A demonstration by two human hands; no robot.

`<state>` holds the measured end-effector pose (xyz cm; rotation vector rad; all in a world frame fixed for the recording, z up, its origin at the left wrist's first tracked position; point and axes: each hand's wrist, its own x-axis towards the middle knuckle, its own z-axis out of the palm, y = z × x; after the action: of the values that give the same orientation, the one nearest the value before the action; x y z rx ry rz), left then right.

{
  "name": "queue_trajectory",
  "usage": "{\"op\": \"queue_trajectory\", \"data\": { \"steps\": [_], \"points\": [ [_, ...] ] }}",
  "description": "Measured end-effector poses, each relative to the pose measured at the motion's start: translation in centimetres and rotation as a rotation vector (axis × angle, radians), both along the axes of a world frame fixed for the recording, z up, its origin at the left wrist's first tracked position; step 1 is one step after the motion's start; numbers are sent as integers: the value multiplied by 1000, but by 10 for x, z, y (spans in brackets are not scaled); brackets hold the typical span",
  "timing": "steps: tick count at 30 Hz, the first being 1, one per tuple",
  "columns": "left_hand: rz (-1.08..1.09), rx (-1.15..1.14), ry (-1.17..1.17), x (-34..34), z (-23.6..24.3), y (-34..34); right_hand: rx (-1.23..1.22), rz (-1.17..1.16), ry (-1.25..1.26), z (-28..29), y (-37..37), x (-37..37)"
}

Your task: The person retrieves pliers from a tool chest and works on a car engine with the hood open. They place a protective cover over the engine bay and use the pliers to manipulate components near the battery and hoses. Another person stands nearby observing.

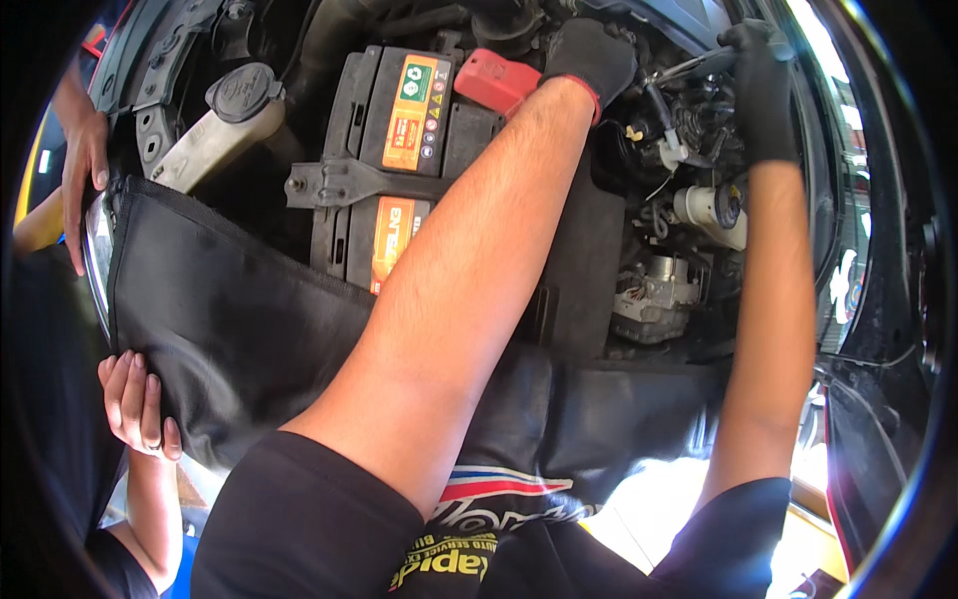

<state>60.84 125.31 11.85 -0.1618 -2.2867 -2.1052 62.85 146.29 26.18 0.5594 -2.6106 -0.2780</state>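
Observation:
My left hand (593,62), in a black glove with a red cuff, reaches deep into an engine bay beside a red battery terminal cover (491,80). Its fingers curl downward, and whatever they grip is hidden. At the upper right, my gloved right hand (758,75) is closed on a long, slim metal hand tool (697,67). The tool points left toward my left hand, over hoses and wiring; its exact kind is unclear. My left forearm crosses over a dark car battery (363,150) with orange labels, held by a metal clamp bar (364,184).
A black fender cover (235,309) drapes over the car's front edge. Another person's hands (138,404) are at its left side. A capped fluid reservoir (235,115) stands left of the battery. Near my right forearm are a brake fluid reservoir (704,207) and a metal unit (657,298).

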Motion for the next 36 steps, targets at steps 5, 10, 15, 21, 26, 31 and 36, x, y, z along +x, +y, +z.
{"op": "queue_trajectory", "data": {
  "steps": [5, 10, 15, 21, 26, 31, 36],
  "points": [
    [2, 23, -29, -6, -11, 7, -786, -190, -175, -8, -19, 12],
    [-29, -145, 167, -14, -19, 6, -966, -300, -100, -5, -39, 15],
    [-51, -72, 46, -5, -9, -3, -1165, -466, -98, -6, -55, 32],
    [-133, 30, -77, -3, -1, -11, -1236, -307, -145, -10, -55, 28],
    [-298, -465, 363, -6, -3, -11, -878, -247, 60, -12, -60, 30],
    [-131, -121, -31, -6, -14, 4, -1137, -243, -22, -8, -60, 25],
    [-214, -278, 194, -18, -29, 11, -909, -162, -163, -8, -59, 23]
  ]
}}
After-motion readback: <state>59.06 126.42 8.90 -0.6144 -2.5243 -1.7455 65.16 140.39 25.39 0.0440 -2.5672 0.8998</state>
